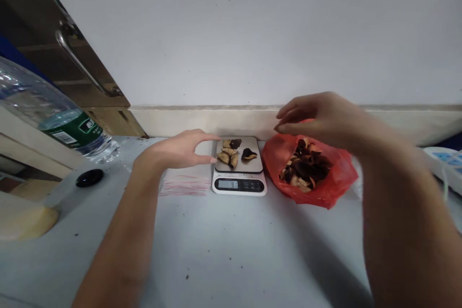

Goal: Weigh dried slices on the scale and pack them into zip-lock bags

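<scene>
A white digital kitchen scale (239, 184) stands in front of the wall, its display reading about 91, with the decimal point unclear. Several dried, curled pieces, brown and black like dried peel or mushroom, lie on its metal plate (242, 166). At the plate's left edge is my left hand (180, 149), thumb and forefinger spread, the tips close to the brown pieces (228, 156). My right hand (317, 115) hovers over the back of a red plastic bag (335, 190), fingers bent with a small gap at the tips and nothing visible between them. More dried pieces (306, 166) fill the bag.
Clear zip bags with red lines (186, 185) lie left of the scale. Farther left are a large water bottle (72, 125), tilted in view, and a black oval object (89, 178). A white device with blue buttons (445, 161) sits far right. The wall (252, 48) rises behind.
</scene>
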Demonstrator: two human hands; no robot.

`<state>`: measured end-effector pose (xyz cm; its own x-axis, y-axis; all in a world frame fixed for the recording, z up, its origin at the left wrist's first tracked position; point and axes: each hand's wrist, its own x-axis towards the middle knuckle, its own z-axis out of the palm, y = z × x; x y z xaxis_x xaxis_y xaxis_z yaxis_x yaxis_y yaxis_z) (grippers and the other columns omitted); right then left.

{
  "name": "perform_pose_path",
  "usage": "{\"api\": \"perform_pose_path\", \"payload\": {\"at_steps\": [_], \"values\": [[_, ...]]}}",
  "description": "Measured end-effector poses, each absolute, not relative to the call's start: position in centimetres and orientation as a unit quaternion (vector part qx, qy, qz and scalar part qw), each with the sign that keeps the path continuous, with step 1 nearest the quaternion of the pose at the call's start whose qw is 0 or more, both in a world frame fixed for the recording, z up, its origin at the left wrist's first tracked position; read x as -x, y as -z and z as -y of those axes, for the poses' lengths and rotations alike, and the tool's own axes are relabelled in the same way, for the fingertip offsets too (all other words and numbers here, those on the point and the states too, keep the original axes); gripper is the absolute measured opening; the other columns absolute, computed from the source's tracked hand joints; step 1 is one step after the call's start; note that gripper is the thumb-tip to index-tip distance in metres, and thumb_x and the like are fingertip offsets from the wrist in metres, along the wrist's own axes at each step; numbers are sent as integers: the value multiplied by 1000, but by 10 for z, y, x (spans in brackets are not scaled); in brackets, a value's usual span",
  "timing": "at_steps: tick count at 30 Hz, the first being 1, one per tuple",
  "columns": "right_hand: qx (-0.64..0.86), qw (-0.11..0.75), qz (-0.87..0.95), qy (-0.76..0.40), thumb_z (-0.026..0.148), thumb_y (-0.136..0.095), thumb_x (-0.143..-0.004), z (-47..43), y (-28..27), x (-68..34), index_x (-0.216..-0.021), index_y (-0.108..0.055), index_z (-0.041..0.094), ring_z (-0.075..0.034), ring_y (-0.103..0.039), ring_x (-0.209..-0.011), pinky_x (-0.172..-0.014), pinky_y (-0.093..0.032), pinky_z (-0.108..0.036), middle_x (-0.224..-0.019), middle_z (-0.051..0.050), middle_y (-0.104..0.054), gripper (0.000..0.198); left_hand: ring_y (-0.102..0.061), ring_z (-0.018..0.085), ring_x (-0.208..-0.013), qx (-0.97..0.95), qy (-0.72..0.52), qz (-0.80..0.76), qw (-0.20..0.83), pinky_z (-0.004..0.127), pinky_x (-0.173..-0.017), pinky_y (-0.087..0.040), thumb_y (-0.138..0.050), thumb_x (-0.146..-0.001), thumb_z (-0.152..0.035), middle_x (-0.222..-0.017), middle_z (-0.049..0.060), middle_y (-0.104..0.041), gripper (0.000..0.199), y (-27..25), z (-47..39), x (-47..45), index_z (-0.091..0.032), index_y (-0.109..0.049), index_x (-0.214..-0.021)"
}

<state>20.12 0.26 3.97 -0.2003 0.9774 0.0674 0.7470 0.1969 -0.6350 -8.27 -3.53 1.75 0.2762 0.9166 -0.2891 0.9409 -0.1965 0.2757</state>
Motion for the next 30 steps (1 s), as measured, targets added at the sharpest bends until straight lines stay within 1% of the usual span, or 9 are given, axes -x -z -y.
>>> {"api": "perform_pose_path", "payload": {"at_steps": [3, 6, 9, 12, 16, 23, 26, 28, 30], "values": [[611, 177, 740, -220, 32, -76, -73, -2, -45, -227, -88, -80, 27, -28, -76, -76, -63, -58, -38, -87, -6, -84, 16, -72, 32, -118, -720, 91, -654, 214, 39, -99, -54, -57, -86, -59, -138, 13, -73, 64, -25, 39, 88, -26, -65, -141], [615, 91, 755, -207, 31, -76, -72, -2, -45, -241, -88, -82, 28, -30, -76, -70, -57, -55, -39, -79, -6, -83, 18, -76, 28, -87, -683, 150, -675, 236, 34, -76, -55, -67, -74, -58, -109, 7, -82, 53, -28, 41, 89, -27, -72, -117], [634, 57, 752, -170, 33, -72, -77, 1, -47, -239, -85, -82, 28, -30, -76, -72, -60, -55, -39, -80, -5, -83, 14, -74, 26, -80, -677, 163, -668, 263, 30, -65, -50, -68, -60, -39, -96, 3, -83, 34, -24, 40, 89, -27, -71, -91], [639, 60, 751, -156, 36, -71, -82, 3, -49, -227, -92, -83, 29, -29, -76, -77, -64, -55, -40, -89, -4, -84, 17, -74, 26, -80, -679, 148, -660, 285, 29, -62, -48, -58, -56, -30, -82, 1, -81, 21, -20, 37, 92, -26, -68, -75], [548, 114, 808, -182, 31, -72, -84, 6, -47, -206, -98, -82, 28, -25, -75, -75, -63, -53, -34, -91, -4, -84, 17, -75, 25, -81, -691, 95, -671, 251, 29, -65, -50, -56, -63, -30, -85, 1, -82, 24, -27, 38, 98, -27, -70, -82], [358, 201, 865, -289, 33, -53, -106, 19, -32, -149, -131, -73, 28, -18, -71, -79, -72, -49, -29, -94, -2, -80, 32, -75, 24, -83, -717, -155, -661, 160, 32, -72, -57, -59, -74, -38, -85, 3, -76, 24, -46, 52, 82, -26, -60, -94], [333, 197, 873, -297, 35, -50, -109, 21, -24, -127, -99, -76, 21, -15, -62, -69, -68, -44, -28, -75, 0, -71, 31, -72, 20, -79, -734, -258, -614, 128, 29, -68, -58, -63, -75, -39, -79, 0, -70, 21, -47, 57, 70, -26, -55, -90], [375, 216, 852, -294, 35, -52, -108, 20, -21, -120, -71, -65, 19, -13, -54, -58, -61, -38, -27, -59, 3, -57, 42, -70, 20, -79, -741, -296, -595, 99, 28, -67, -59, -63, -78, -38, -78, 0, -68, 18, -47, 59, 66, -26, -55, -89], [429, 245, 816, -299, 30, -60, -101, 18, -19, -118, -59, -56, 20, -12, -49, -52, -55, -35, -27, -51, 4, -50, 44, -73, 22, -88, -743, -319, -584, 73, 31, -73, -61, -64, -82, -40, -89, 2, -72, 21, -47, 61, 66, -25, -61, -95]]}}
